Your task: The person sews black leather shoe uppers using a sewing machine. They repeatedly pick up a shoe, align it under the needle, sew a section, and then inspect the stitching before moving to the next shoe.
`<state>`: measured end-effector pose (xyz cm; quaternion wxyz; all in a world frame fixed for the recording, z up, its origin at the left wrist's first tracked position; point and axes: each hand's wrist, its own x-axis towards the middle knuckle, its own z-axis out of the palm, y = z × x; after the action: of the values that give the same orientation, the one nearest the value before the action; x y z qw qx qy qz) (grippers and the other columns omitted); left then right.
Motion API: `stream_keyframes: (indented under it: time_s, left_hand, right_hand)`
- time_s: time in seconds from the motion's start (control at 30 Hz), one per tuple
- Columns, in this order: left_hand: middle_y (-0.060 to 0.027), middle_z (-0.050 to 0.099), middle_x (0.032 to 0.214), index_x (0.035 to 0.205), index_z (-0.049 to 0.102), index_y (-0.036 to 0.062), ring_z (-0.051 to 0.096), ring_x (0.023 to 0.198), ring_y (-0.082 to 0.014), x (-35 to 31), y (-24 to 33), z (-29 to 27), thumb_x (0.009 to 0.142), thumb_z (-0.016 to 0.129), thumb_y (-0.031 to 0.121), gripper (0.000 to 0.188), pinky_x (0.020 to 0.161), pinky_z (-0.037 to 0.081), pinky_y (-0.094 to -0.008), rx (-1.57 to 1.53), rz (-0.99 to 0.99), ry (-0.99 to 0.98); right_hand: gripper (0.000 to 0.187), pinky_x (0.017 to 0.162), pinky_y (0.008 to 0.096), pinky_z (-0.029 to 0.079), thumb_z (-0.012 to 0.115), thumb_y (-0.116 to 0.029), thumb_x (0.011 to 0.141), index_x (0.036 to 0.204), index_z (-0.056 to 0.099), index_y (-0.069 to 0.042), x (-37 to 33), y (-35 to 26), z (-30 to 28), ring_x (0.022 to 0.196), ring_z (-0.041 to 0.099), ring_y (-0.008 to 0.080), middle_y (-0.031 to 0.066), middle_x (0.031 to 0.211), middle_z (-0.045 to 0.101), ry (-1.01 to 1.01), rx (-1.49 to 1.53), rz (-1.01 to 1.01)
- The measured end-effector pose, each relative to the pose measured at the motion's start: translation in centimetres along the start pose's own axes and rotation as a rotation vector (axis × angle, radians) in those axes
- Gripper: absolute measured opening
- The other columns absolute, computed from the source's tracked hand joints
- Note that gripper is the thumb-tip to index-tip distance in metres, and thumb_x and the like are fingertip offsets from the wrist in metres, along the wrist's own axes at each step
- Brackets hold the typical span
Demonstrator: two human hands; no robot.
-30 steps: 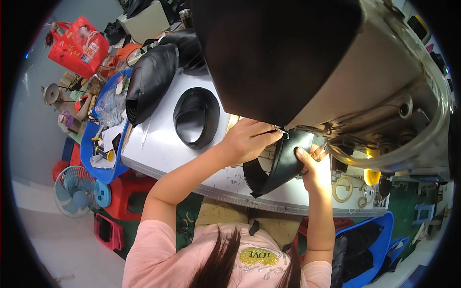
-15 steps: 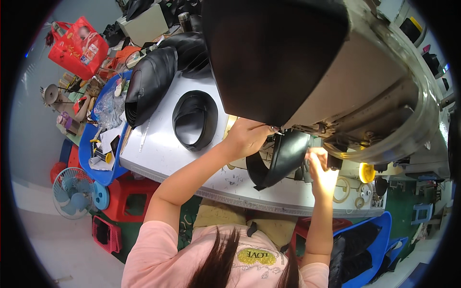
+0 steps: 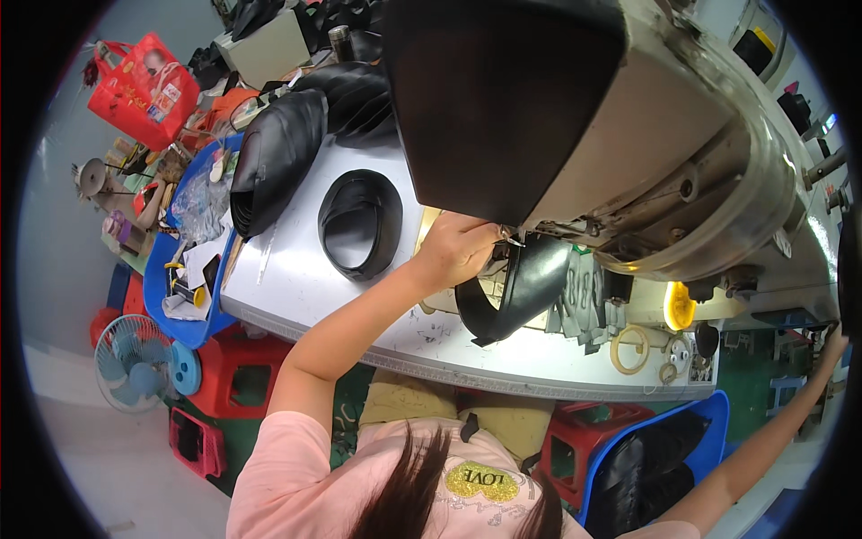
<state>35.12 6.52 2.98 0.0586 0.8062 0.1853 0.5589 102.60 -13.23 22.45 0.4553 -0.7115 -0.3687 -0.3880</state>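
Observation:
My left hand (image 3: 456, 250) is closed, its fingertips beside the needle area of a sewing machine (image 3: 660, 153). Whatever it pinches is hidden by the fingers, though a small shiny metal part (image 3: 512, 237) shows at their tips. Just below hangs a curved black leather-like piece (image 3: 530, 283), one end looping down over the table edge side. My right arm stretches far to the right, and my right hand (image 3: 839, 349) is mostly cut off at the dark rim, its fingers unseen. A rolled black piece (image 3: 361, 225) stands on the white table, left of my left hand.
Grey strips (image 3: 588, 301) lie on the white table (image 3: 296, 269) beside tape rolls (image 3: 630, 350). Large black rolled material (image 3: 280, 162) rests at the back left, near a blue tray (image 3: 162, 287). A blue bin (image 3: 725, 422) with black pieces stands below right, next to a red stool (image 3: 588, 440).
My right hand has left the black piece by the machine and swung far out to the right rim. The grey strips are now uncovered. My left hand stays nearly in place.

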Motion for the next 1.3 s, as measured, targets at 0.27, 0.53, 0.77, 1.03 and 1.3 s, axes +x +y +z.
stream_keyframes:
  time_s: [0.27,0.53,0.77,1.03,1.3]
  left_hand:
    - [-0.0114,0.057,0.068,0.07,0.058,-0.0002,0.056,0.06,-0.027,-0.1,0.3,0.1,0.06,0.058,-0.01,0.015,0.051,0.043,-0.0322,0.005,-0.034,0.03]
    - [-0.0113,0.059,0.072,0.073,0.058,-0.0002,0.057,0.062,-0.0268,0.2,0.7,0.2,0.059,0.058,-0.011,0.018,0.053,0.044,-0.0324,0.018,-0.007,0.024]
    - [-0.0109,0.061,0.078,0.075,0.059,0.0006,0.058,0.069,-0.0267,-0.5,0.2,0.3,0.058,0.059,-0.012,0.021,0.058,0.046,-0.0326,0.038,0.004,-0.001]
    - [-0.0097,0.061,0.084,0.076,0.06,0.0015,0.058,0.076,-0.0261,-0.3,0.4,0.3,0.057,0.059,-0.011,0.022,0.062,0.046,-0.0328,0.068,0.033,0.0]
    - [-0.0094,0.06,0.085,0.076,0.06,0.0014,0.057,0.078,-0.0264,-0.8,0.3,0.2,0.058,0.06,-0.01,0.021,0.064,0.046,-0.0332,0.093,-0.035,-0.011]
  right_hand:
    - [0.026,0.071,0.03,0.042,0.053,-0.023,0.085,0.098,0.057,-0.001,-18.8,5.9,8.2,0.078,0.052,0.0159,0.0091,0.09,0.057,-0.016,-0.035,-0.395]
    - [0.035,0.055,0.0258,0.039,0.047,-0.033,0.086,0.098,0.059,-0.002,-6.8,-0.4,1.5,0.065,0.048,0.0078,0.003,0.084,0.059,0.032,0.122,0.11]
    - [0.038,0.062,0.0242,0.038,0.048,-0.035,0.085,0.098,0.058,0.0,-8.6,7.1,1.7,0.07,0.048,0.0117,0.0035,0.078,0.056,-0.195,0.285,0.262]
    - [0.041,0.073,0.0316,0.041,0.049,-0.032,0.084,0.105,0.052,0.003,-1.5,8.4,0.6,0.078,0.054,0.0211,0.0128,0.094,0.058,-0.228,-0.244,-0.21]
    - [0.027,0.072,0.0299,0.042,0.049,-0.022,0.085,0.101,0.057,-0.002,-13.0,-5.5,-0.3,0.077,0.055,0.0166,0.0075,0.096,0.062,-0.147,0.051,-0.013]
